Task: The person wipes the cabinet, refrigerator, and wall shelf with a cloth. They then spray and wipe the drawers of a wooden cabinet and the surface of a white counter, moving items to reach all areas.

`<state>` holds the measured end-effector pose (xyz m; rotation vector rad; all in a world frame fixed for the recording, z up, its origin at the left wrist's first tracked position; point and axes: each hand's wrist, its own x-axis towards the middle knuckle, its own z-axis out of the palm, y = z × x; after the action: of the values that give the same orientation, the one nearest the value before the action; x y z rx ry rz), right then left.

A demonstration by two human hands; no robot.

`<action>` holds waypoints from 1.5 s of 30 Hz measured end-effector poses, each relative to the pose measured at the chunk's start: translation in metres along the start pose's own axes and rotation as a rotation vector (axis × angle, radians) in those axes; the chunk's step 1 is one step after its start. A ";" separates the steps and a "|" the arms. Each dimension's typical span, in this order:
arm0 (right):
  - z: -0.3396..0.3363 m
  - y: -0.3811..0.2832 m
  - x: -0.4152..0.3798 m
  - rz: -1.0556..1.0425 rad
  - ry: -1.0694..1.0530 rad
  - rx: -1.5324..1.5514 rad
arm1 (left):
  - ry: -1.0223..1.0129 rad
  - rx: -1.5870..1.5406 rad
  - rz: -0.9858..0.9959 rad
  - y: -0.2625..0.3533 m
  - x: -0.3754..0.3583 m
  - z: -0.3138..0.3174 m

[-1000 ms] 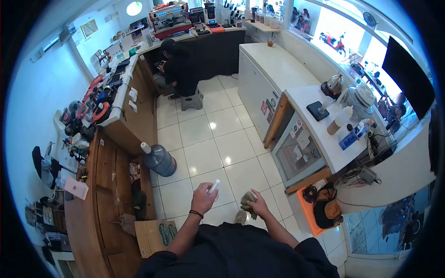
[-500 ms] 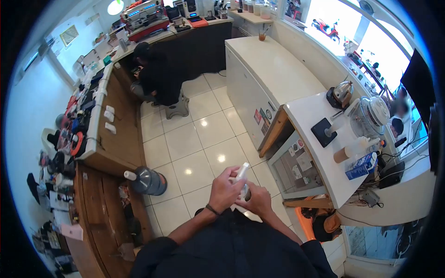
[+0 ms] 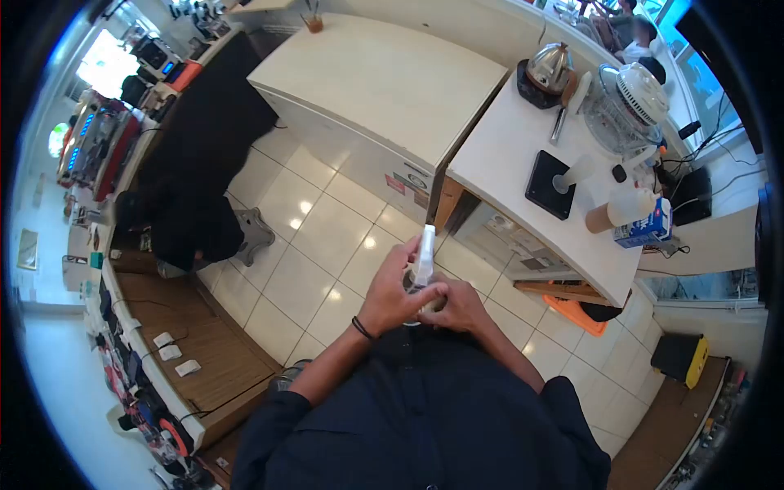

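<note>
In front of my chest I hold a small clear bottle with a white spray top [image 3: 424,257]. My left hand [image 3: 394,292], with a dark band at the wrist, is wrapped round its upper part from the left. From the right, my right hand [image 3: 454,304] grips the lower part of the bottle. The fingers partly hide the bottle's body.
A white counter [image 3: 494,155] at the right bears a black scale [image 3: 549,184], a kettle [image 3: 549,73], a fan-topped glass vessel [image 3: 625,110] and a blue carton [image 3: 645,226]. Behind is a white chest freezer [image 3: 376,82]. A person in black [image 3: 192,224] sits at the left.
The view has swung to the right, so the counter sits nearer the centre and the seated person further left. Both hands still hold the bottle, now more upright.
</note>
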<state>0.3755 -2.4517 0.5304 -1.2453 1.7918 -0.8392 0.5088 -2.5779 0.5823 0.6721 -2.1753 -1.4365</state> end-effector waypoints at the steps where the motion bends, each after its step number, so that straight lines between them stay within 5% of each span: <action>1: -0.004 0.000 0.016 -0.004 -0.015 -0.032 | -0.021 -0.017 -0.052 -0.012 0.013 -0.003; 4: -0.011 0.000 0.077 -0.083 -0.024 -0.142 | -0.073 -0.050 -0.191 -0.042 0.071 -0.017; 7: -0.039 -0.002 0.132 0.066 -0.151 -0.101 | -0.081 0.073 -0.170 -0.068 0.135 -0.031; 12: -0.087 0.020 0.196 0.120 -0.061 -0.015 | -0.068 0.156 0.084 -0.114 0.234 -0.044; 17: -0.122 0.004 0.229 0.231 -0.067 0.078 | -0.222 0.263 -0.116 -0.171 0.304 -0.035; 25: -0.130 0.008 0.250 0.390 0.262 0.176 | -0.332 0.307 -0.282 -0.178 0.457 -0.006; 32: -0.130 -0.022 0.287 0.509 0.488 0.299 | -0.380 0.203 -0.241 -0.181 0.600 -0.032; 38: -0.122 -0.027 0.315 0.569 0.713 0.430 | -0.878 -0.076 -0.277 -0.206 0.543 -0.158; 42: -0.118 -0.026 0.337 0.617 0.753 0.433 | -0.838 0.084 -0.135 -0.248 0.479 -0.236; 45: -0.127 -0.035 0.363 0.612 0.713 0.351 | -0.843 0.345 -0.256 -0.259 0.471 -0.258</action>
<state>0.2025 -2.7970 0.5380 -0.1187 2.2514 -1.2364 0.3356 -3.1394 0.4814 0.5161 -3.1312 -1.6937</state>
